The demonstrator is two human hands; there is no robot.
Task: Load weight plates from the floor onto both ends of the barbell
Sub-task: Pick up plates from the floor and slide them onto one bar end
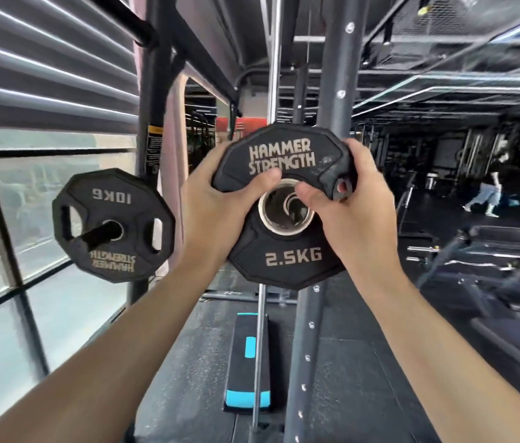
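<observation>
Gripping a small 2.5 kg plate [287, 203] at chest height, left hand [217, 199] and right hand [351, 199] curl around its rims, thumbs near the hole; light, stiff, probably easy to steady, right of a racked 10 kg plate [113, 225].

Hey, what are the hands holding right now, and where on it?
Both hands hold the 2.5 kg plate: the left hand grips its left edge, the right hand its upper right edge, thumbs near the centre hole.

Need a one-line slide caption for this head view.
Both hands, left hand and right hand, grip a 2.5 kg plate beside a racked 10 kg plate.
</observation>
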